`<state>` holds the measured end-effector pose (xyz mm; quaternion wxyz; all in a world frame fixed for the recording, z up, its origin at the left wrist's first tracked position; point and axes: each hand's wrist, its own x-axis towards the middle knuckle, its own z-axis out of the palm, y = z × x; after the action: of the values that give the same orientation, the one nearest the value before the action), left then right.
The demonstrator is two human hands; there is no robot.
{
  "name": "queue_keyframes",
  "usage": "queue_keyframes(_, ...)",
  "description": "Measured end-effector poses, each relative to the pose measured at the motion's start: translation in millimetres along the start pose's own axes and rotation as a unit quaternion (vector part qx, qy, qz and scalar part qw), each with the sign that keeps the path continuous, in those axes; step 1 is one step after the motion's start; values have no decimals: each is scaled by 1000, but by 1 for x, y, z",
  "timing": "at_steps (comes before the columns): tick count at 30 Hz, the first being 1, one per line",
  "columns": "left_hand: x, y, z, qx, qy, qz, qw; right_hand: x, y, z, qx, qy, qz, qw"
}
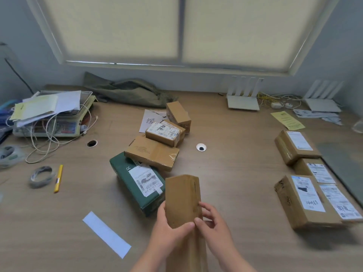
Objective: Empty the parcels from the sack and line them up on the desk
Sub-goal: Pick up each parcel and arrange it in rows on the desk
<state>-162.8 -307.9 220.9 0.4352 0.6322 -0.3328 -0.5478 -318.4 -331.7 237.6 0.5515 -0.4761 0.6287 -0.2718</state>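
Near centre: long brown box (183, 201) held upright above the desk (235, 173), left hand (172, 230) and right hand (214, 222) clamped on its lower sides. Green box (135, 181) just left, under a loose heap. Three labelled boxes (306, 185) lined up right. Sack (129, 91) far, slumped.

Brown parcels (152, 153), one dark green box (137, 181), olive sack (129, 91).
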Motion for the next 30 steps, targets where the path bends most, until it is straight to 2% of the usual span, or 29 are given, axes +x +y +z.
queue_keyframes(4,1,25,5,-17,-1,24,1000,0,-17,-15,53,-12,-26,998)
queue_keyframes(9,2,36,5,-33,10,11,999,2,-23,-22,62,-46,-63,995)
queue_keyframes(13,2,43,7,-196,-61,-15,979,1,-31,-26,97,-142,-35,984)
queue_keyframes(17,-3,46,7,-284,-98,-44,953,0,-35,-29,97,-156,-7,983)
queue_keyframes(20,-3,51,11,-276,-80,-32,957,3,-31,-28,77,-118,-43,989)
queue_keyframes(24,5,54,12,-152,12,27,988,5,-34,-29,106,-80,-100,986)
queue_keyframes(26,7,53,10,-124,19,34,992,6,-34,-29,139,-70,-104,982)
queue_keyframes(30,1,56,5,-187,-30,34,981,4,-36,-20,173,-86,-95,977)
